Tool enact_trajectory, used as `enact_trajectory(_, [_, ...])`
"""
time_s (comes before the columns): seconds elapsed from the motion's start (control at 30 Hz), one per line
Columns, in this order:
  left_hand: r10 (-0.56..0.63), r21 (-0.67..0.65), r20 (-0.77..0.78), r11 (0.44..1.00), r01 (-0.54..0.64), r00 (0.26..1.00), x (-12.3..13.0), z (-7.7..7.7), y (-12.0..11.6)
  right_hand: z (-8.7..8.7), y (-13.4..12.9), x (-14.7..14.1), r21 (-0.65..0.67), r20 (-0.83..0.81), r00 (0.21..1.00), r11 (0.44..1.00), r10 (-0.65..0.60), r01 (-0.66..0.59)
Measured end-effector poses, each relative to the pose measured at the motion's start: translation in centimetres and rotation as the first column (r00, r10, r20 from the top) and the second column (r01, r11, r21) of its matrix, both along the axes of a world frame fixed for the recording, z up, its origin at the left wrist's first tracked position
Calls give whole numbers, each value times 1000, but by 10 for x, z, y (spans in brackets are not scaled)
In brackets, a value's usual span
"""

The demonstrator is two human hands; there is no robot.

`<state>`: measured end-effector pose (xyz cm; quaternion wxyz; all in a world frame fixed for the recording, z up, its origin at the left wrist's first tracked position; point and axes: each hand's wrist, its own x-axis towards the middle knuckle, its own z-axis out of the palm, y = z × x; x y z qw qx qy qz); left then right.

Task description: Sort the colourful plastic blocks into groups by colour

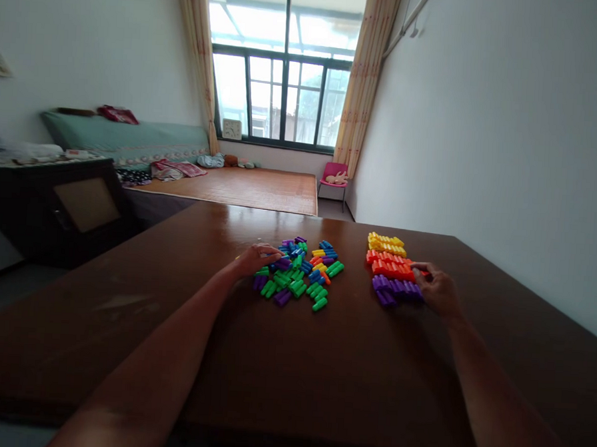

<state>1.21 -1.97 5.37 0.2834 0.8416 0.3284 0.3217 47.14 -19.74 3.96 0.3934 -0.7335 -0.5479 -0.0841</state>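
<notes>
A mixed pile of small plastic pieces (296, 277), shaped like joined tubes in green, purple, blue, yellow and orange, lies mid-table. At its left side, my left hand (259, 257) has its fingers together, the tips at a purple piece (283, 263). To the right, pieces lie side by side in colour groups: yellow pieces (385, 243) farthest away, orange pieces (389, 263) between, purple pieces (395, 288) nearest. My right hand (438, 287) is at the right end of the orange group, thumb and fingers closed on an orange piece (418, 272), partly hidden by the fingers.
Everything lies on a glossy dark brown table (290, 376). Beyond it are a bed with a woven mat (260, 188) and a pink chair (335, 172) holding a soft toy. A dark cabinet (64, 204) stands at left, a white wall (508, 128) at right.
</notes>
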Motion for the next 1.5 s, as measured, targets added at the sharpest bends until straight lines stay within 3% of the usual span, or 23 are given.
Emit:
enact_trajectory(0.07, [36, 51, 25, 998, -37, 999, 2, -3, 1, 3, -1, -7, 22, 11, 1000, 1000, 8, -9])
enact_trajectory(0.17, [191, 59, 90, 979, -197, 977, -9, -13, 10, 5, -1, -23, 74, 31, 999, 997, 17, -19])
enact_trajectory(0.23, [292, 37, 113, 954, -298, 950, -20, -21, 18, 4, 1, -44, 97, 41, 998, 994, 42, -46])
enact_trajectory(0.3, [362, 18, 87, 931, -364, 928, -31, -28, 23, 2, 4, -77, 60, 46, 988, 987, 148, -150])
enact_trajectory(0.37, [396, 6, 47, 918, -396, 917, -37, -33, 26, 1, 10, -120, -52, 72, 929, 932, 362, -359])
enact_trajectory(0.43, [391, 1, 41, 920, -391, 919, -40, -35, 26, 4, 19, -167, -196, 133, 802, 809, 582, -555])
enact_trajectory(0.47, [382, 0, 48, 924, -383, 923, -40, -35, 26, 6, 25, -188, -252, 161, 752, 763, 639, -595])
enact_trajectory(0.53, [367, -1, 59, 930, -368, 928, -39, -35, 26, 12, 41, -223, -321, 196, 725, 742, 660, -588])
enact_trajectory(0.6, [358, 0, 52, 934, -358, 932, -38, -35, 27, 17, 58, -246, -361, 221, 757, 772, 616, -523])
enact_trajectory(0.7, [350, 10, 17, 937, -350, 937, -38, -35, 29, 18, 81, -260, -434, 232, 796, 792, 559, -429])
enact_trajectory(0.8, [334, 21, -14, 942, -334, 942, -38, -36, 31, 15, 91, -258, -444, 138, 817, 772, 560, -454])
enact_trajectory(0.93, [313, 13, -29, 950, -313, 949, -40, -38, 34, 21, 82, -237, -282, -10, 796, 762, 605, -582])
enact_trajectory(1.07, [318, 10, -60, 948, -318, 946, -42, -39, 38, 34, 55, -170, -39, -129, 822, 825, 555, -563])
enact_trajectory(1.13, [320, 18, -88, 947, -320, 943, -43, -39, 40, 31, 36, -112, 56, -186, 883, 902, 431, -428])
enact_trajectory(1.2, [320, 22, -115, 947, -319, 941, -43, -38, 40, 19, 14, -45, 118, -236, 949, 976, 209, -185])
enact_trajectory(1.27, [325, 15, -133, 945, -326, 936, -43, -37, 39, -2, -8, 21, 133, -292, 955, 986, -54, 96])
enact_trajectory(1.33, [336, 5, -147, 941, -339, 930, -44, -36, 39, -24, -27, 72, 71, -328, 919, 964, -220, 256])
enact_trajectory(1.4, [340, 5, -159, 939, -344, 927, -44, -35, 38, -39, -38, 100, -19, -343, 894, 954, -289, 301])
enact_trajectory(1.5, [324, 15, -174, 945, -327, 930, -45, -36, 39, -45, -40, 103, -106, -303, 910, 959, -284, 264])
